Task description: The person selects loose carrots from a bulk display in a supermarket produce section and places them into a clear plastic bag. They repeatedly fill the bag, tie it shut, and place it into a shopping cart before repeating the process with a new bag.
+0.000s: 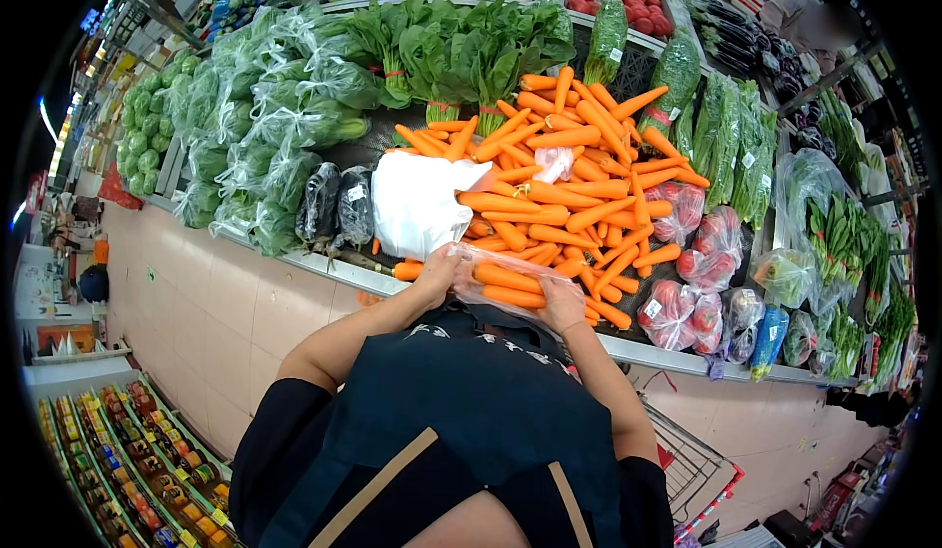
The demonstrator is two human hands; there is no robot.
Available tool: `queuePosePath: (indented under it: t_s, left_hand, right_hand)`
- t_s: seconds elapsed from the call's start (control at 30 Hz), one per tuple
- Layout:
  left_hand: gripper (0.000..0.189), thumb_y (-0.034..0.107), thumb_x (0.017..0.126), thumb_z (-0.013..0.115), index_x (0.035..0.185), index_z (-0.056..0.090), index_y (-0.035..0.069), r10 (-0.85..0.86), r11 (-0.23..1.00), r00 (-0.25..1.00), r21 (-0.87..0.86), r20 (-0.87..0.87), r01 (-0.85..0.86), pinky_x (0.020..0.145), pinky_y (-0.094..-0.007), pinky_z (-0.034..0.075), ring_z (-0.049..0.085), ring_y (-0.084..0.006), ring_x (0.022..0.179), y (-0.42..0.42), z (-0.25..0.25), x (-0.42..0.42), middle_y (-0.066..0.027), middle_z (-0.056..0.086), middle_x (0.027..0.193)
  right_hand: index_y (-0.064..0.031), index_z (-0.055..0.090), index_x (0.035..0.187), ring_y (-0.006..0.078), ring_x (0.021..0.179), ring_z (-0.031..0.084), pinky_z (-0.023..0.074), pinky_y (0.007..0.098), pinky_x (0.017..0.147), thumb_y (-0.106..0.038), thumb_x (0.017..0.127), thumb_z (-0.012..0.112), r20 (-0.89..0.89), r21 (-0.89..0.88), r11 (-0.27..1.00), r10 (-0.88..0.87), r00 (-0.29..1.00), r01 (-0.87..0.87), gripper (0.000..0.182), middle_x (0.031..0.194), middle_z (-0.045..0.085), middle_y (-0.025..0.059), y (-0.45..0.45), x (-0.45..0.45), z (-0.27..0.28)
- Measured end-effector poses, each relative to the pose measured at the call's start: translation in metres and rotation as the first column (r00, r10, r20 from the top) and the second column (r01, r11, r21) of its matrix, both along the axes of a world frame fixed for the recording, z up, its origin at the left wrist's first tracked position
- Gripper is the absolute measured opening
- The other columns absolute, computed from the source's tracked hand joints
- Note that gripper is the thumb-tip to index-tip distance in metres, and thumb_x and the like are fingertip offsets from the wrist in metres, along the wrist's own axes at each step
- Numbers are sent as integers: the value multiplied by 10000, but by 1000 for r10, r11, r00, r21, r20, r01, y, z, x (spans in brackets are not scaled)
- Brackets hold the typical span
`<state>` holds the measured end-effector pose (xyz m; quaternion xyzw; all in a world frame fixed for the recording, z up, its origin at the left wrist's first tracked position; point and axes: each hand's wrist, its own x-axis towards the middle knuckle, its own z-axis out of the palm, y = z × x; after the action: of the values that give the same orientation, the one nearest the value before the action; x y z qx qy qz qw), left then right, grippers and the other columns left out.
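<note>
A clear plastic bag with a few carrots in it is stretched between my two hands at the stand's front edge. My left hand grips the bag's left end; my right hand grips its right end, close to the carrot tips. Directly beyond lies a big heap of loose carrots. A stack of white plastic bags rests left of the heap, just past my left hand. A crumpled clear bag with pinkish print lies on the carrots.
Bagged eggplants, bagged leafy greens and spinach bunches lie left and behind. Bagged tomatoes and more greens stand right. The metal edge of the stand runs before me. A shopping cart is at lower right, jar shelves at lower left.
</note>
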<state>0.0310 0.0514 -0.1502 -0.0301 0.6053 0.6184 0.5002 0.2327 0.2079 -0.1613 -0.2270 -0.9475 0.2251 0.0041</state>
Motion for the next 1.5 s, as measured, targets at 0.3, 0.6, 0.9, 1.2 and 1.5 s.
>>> queuePosePath:
  t_s: [0.3,0.6,0.9,1.2,1.5]
  left_hand:
    - [58,115,932,485,931,476,58,-82,989,945,88,-318,115,618,-267,506,584,-105,697,-30,30,-23,-32,561,786]
    - [95,123,923,468,866,438,53,-62,981,963,192,262,11,667,-315,500,579,-179,673,-30,96,-6,-49,528,729]
    - [180,156,923,455,1040,465,20,-252,948,817,301,519,102,840,-385,520,639,-220,784,-23,121,-19,-94,607,886]
    - [342,147,936,469,1236,433,-14,-293,953,659,266,693,144,839,-381,527,652,-238,871,-18,102,-25,-176,598,993]
    - [494,343,989,337,1361,331,19,-348,880,709,475,613,21,948,-423,454,605,-216,898,5,105,-23,-92,585,1016]
  right_hand:
    - [-172,518,1224,270,1036,563,449,416,864,-261,616,777,-76,-25,1000,1,997,-3,667,1144,577,67,-2,-2,50]
    - [3,641,948,188,824,606,471,263,743,20,771,614,-257,-842,529,-211,943,-111,180,910,625,107,40,-3,104]
    - [-70,493,1025,301,856,508,477,383,706,-10,757,573,-181,383,898,-158,971,218,286,966,475,117,54,-52,-61]
    - [-76,503,989,324,904,509,468,406,736,-14,677,594,-179,319,939,-72,981,127,331,935,467,130,66,-38,-59]
    - [-23,515,972,126,847,579,483,280,762,19,692,698,-468,-766,642,-569,676,10,338,927,576,57,32,-27,127]
